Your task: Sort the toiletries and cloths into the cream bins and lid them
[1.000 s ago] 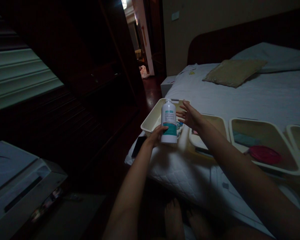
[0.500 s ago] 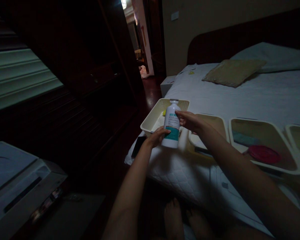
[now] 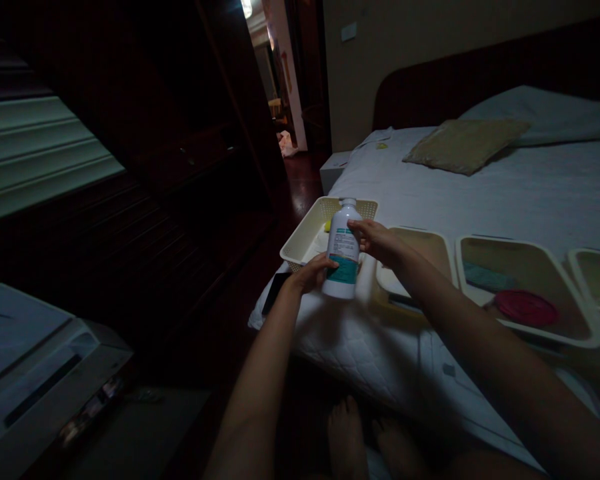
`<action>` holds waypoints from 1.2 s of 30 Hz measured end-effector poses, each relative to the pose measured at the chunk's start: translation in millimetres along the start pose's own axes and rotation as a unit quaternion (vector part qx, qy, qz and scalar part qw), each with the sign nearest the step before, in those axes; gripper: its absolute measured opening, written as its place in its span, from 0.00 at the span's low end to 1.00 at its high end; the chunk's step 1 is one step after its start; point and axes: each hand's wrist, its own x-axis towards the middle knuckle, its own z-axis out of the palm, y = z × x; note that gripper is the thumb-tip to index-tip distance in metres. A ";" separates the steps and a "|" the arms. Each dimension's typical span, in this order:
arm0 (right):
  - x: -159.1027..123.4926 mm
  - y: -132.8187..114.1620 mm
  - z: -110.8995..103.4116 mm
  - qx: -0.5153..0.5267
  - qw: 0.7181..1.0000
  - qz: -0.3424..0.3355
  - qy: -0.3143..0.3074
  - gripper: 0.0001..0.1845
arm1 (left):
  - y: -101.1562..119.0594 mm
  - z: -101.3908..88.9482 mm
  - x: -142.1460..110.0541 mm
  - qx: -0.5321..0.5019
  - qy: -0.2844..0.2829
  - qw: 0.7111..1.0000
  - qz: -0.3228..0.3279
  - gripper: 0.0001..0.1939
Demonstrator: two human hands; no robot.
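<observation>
Both hands hold a white bottle (image 3: 343,248) with a teal band and printed text on its label, tilted a little above the bed's corner. My left hand (image 3: 313,273) grips its lower left side, thumb across the label. At the upper right side, my right hand (image 3: 375,241) is closed around it, with some fingers hidden behind. Just beyond the bottle stands a cream perforated basket (image 3: 300,239); something yellow (image 3: 327,227) and something white lie inside it.
Several cream bins line the bed (image 3: 485,200) to the right; one bin (image 3: 577,300) holds a pink item (image 3: 526,307) and a teal one. A dark flat object (image 3: 275,293) lies at the bed's corner. A white box-shaped unit (image 3: 40,353) stands at lower left.
Almost nothing differs. The bottle and both hands stay in nearly the same place, and the view has shifted very slightly.
</observation>
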 end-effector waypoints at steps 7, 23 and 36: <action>-1.7 1.3 6.7 -0.084 0.993 -0.037 0.073 0.24 | 2.4 -0.2 0.3 0.007 0.006 1.000 -0.003 0.29; 9.5 -1.0 4.7 -0.294 0.883 -0.260 0.257 0.36 | 10.9 19.4 20.6 0.436 0.192 0.852 0.216 0.34; -3.0 -9.1 15.0 -0.351 0.834 -0.314 0.288 0.35 | -1.2 53.9 26.4 0.477 0.360 0.781 0.182 0.31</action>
